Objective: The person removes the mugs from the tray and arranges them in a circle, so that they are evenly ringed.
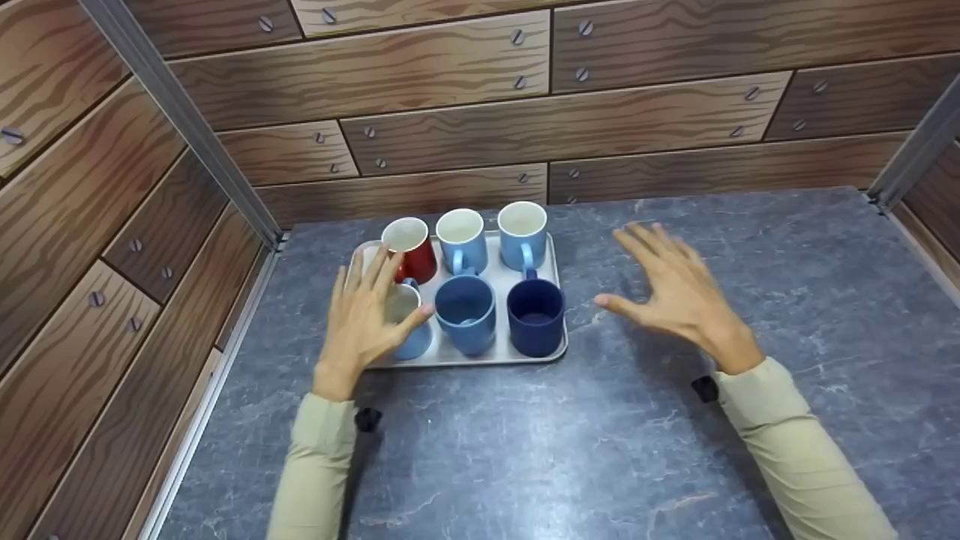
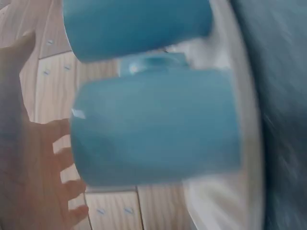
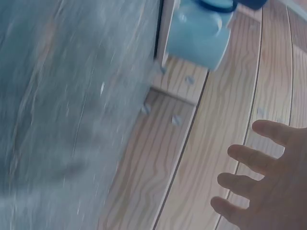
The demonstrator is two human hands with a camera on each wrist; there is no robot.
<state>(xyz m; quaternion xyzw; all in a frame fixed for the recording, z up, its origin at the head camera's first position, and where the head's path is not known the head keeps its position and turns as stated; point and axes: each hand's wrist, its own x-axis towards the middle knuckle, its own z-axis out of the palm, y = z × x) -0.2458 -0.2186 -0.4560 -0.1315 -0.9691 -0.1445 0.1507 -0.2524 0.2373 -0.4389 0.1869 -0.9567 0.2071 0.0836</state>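
Note:
A white tray [image 1: 491,358] bears several mugs in two rows. At its back stand a red mug [image 1: 421,264] and two light blue mugs [image 1: 469,252]. In front are a light blue mug [image 1: 415,343], a medium blue mug [image 1: 472,334] and a dark navy mug [image 1: 536,330]. My left hand [image 1: 360,322], fingers spread, hovers over the tray's left end and partly hides the front-left mug; in the left wrist view a blue mug [image 2: 158,127] is close to its fingers. To the right of the tray my right hand [image 1: 671,289] hangs in the air, fingers spread, holding nothing.
The tray lies on a dark marbled tabletop [image 1: 525,450]. Wood-patterned walls [image 1: 450,142] close off the back and both sides, with grey metal posts [image 1: 180,112] in the corners. Black wrist gear [image 1: 367,420] shows beside the sleeves.

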